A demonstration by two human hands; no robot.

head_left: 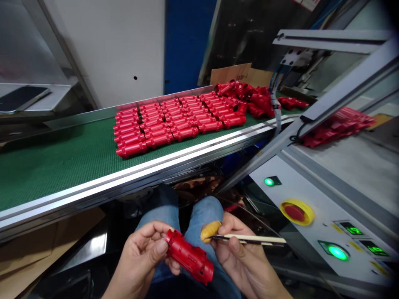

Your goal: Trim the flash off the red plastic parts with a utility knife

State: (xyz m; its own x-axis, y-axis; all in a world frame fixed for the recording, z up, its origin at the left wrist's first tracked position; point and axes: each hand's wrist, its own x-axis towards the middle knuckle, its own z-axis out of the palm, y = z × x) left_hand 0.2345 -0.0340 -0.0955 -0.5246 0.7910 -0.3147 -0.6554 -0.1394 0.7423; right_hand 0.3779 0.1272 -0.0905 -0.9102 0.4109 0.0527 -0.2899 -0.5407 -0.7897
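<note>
The left hand (140, 257) curls firmly around a red plastic housing (188, 257) above the knees, the right hand (246, 259) pinching a slim pointed tool (249, 239) just beside it — rows of red parts (162, 124) already lie ranked on the green conveyor belt (46, 174), a loose heap (246, 99) left unranked at its far end.

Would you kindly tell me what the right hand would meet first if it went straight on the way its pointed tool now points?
It would probably meet the red part held in the left hand, as the right hand aims its pointed tool that way, though depth is unclear here.
</note>
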